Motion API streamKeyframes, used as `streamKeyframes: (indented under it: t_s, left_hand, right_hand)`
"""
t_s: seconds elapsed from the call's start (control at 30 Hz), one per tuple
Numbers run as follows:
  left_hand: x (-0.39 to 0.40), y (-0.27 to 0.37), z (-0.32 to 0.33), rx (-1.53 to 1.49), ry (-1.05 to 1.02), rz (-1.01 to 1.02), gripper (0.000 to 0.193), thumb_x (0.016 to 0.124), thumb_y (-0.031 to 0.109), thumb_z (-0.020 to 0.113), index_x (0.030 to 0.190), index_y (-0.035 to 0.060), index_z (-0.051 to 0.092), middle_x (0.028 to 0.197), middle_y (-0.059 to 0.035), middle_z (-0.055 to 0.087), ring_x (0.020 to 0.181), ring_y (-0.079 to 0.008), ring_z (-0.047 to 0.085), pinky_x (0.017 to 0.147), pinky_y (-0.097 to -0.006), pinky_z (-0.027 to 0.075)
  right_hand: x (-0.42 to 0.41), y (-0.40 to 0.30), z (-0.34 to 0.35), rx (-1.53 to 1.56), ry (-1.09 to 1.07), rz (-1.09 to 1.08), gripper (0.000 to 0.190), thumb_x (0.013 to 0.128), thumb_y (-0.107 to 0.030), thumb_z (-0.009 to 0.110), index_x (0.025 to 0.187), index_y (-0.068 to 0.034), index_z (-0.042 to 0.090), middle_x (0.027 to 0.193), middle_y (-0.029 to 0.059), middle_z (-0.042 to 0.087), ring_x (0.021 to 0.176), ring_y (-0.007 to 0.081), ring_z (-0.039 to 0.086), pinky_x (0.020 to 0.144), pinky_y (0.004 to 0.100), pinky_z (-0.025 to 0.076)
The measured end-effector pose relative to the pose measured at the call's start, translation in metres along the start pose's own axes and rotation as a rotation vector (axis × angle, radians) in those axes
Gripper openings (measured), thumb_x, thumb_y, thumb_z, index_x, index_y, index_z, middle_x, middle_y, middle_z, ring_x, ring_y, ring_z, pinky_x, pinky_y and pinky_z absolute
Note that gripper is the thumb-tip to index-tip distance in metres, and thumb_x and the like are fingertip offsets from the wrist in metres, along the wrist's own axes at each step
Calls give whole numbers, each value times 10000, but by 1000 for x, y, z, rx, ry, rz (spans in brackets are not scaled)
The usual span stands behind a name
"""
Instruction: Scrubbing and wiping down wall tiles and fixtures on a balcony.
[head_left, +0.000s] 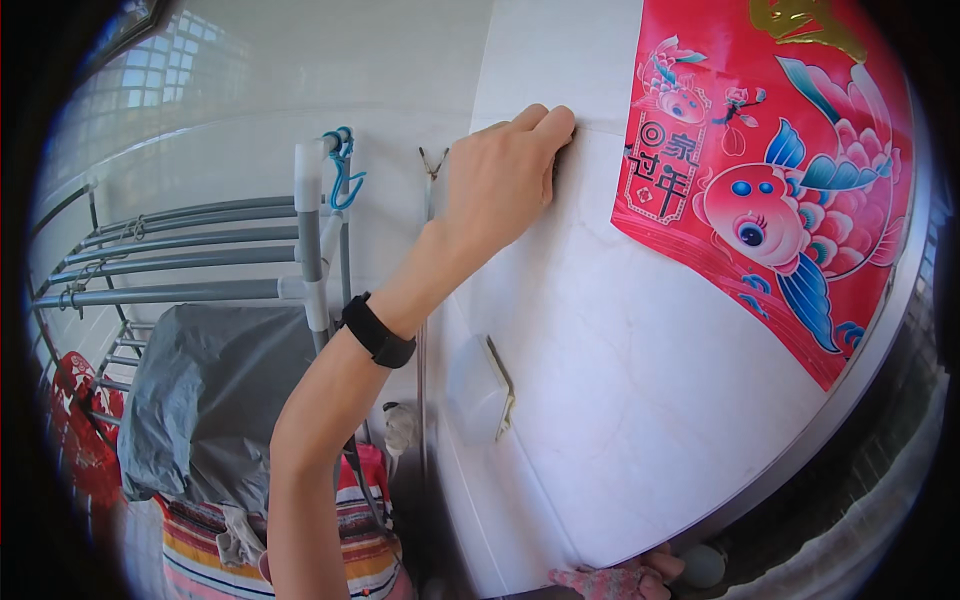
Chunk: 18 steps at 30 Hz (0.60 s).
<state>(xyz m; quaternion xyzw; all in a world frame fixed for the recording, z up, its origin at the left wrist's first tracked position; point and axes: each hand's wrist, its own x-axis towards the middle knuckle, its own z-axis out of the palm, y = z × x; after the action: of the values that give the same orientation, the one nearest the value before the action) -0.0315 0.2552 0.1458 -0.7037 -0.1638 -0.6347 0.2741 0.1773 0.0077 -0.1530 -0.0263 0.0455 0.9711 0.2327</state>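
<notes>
My left hand (499, 172), with a black band (376, 334) at the wrist, reaches up to the white marbled wall tile (637, 352). Its fingers are curled against a tile seam around a small dark object (556, 171), mostly hidden by the hand. Right of it hangs a glossy red sheet (675, 225) printed with carp, flowers and writing. At the bottom edge, part of my right hand (664, 562) shows, with its fingers apparently closed on a pink-and-white cloth (607, 583). The rest of that hand is cut off.
A grey pipe rack (187, 259) stands at the left, with a blue hook (345, 176) on its post. Under its bars are a grey plastic cover (217, 397) and striped fabric (217, 540). A clear plastic holder (478, 390) juts from the wall. A metal-edged opening (862, 442) lies at right.
</notes>
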Motion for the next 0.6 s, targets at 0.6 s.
streamKeyframes:
  t_s: [0.6]
  left_hand:
    - [-1, 1, 3, 18, -13, -40, 50, 845, 45, 515, 840, 71, 473, 751, -108, 556, 643, -354, 550, 507, -409, 390]
  right_hand:
    - [3, 2, 3, 306, -76, 146, 636, 819, -323, 660, 1245, 43, 361, 710, -34, 422, 556, 74, 391, 514, 230, 354]
